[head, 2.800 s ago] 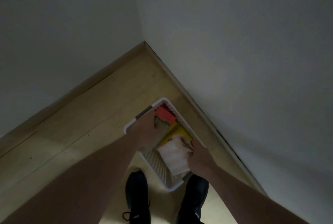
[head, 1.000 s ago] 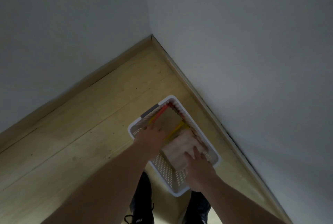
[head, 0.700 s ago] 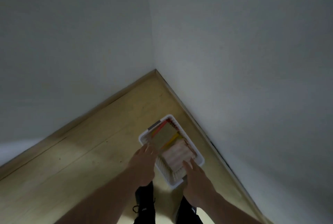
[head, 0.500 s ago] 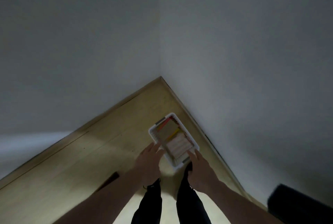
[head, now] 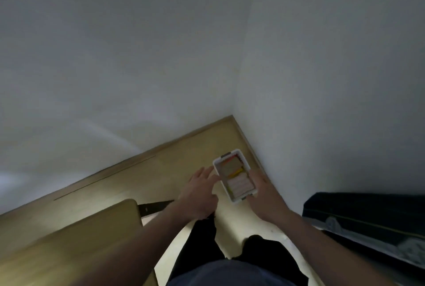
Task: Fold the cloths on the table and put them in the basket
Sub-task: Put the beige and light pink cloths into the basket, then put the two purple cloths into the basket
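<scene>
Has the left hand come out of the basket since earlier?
Yes. The left hand was inside the white basket; now it hangs outside its left rim.

1. Both bare forearms reach forward and down from the bottom of the view.
2. The left hand (head: 199,193) is spread, fingers straight and relaxed, holding nothing.
3. The right hand (head: 264,198) lies flat, fingers extended forward.

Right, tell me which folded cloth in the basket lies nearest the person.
The pale pink-white cloth, at the near end of the white basket. The brown cloth lies at the far end, with red and yellow edges showing around it.
</scene>
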The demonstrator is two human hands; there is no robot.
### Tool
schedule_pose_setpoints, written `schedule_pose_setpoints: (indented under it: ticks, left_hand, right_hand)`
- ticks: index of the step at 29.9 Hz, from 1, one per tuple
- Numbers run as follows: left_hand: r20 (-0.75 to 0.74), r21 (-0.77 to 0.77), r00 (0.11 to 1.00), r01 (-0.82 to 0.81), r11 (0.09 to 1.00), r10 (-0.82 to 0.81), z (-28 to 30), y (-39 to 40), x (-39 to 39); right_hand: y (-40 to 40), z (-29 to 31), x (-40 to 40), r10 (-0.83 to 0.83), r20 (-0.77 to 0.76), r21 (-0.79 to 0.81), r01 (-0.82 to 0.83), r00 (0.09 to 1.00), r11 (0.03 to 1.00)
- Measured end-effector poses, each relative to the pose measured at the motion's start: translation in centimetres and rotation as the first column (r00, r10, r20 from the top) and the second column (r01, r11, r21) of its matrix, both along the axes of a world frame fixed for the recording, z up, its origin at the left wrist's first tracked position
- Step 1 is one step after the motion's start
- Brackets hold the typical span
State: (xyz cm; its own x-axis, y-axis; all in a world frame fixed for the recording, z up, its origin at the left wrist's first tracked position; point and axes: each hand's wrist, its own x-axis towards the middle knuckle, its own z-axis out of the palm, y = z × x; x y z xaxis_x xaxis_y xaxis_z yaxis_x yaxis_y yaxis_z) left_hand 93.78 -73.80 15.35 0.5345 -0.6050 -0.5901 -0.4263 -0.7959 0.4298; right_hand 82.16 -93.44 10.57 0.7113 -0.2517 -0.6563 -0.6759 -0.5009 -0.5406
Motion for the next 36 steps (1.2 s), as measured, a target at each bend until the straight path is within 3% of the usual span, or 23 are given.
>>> schedule_pose_setpoints:
  ticks: [3,6,10,18,25,29,36]
  left_hand:
    - [0.043,-0.019,0.997,-0.067,0.998,0.068,1.5,1.4,-2.8]
    - [0.078,-0.071,0.965,-0.247,0.966,0.252,3.2,2.5,-7.9]
    - [0.100,-0.007,0.905,-0.415,0.910,0.414,4.2,4.5,-14.0]
    - [0.175,-0.046,0.807,-0.566,0.823,0.564,6.9,10.0,-25.6]
    - [0.209,-0.077,0.698,-0.687,0.723,0.685,9.3,14.5,-36.3]
    - [0.173,-0.121,0.645,-0.736,0.666,0.744,7.9,17.2,-42.4]
    - [0.144,-0.149,0.656,-0.726,0.671,0.741,5.9,22.3,-56.8]
  right_hand:
    - [-0.6,-0.7,-1.5,0.098,0.017,0.010,-0.098,0.995,0.995]
    - [-0.8,2.9,-3.5,0.226,0.089,-0.034,-0.224,0.970,0.974]
    - [-0.1,5.2,-6.4,0.375,0.091,-0.055,-0.371,0.923,0.927]
    - [3.6,9.2,-12.4,0.542,0.152,-0.073,-0.538,0.826,0.840]
    - [9.3,13.1,-18.9,0.647,0.184,-0.139,-0.632,0.740,0.763]
    - [11.8,13.7,-24.0,0.628,0.213,-0.106,-0.621,0.748,0.776]
    - [16.1,12.8,-38.1,0.632,0.228,-0.100,-0.628,0.741,0.772]
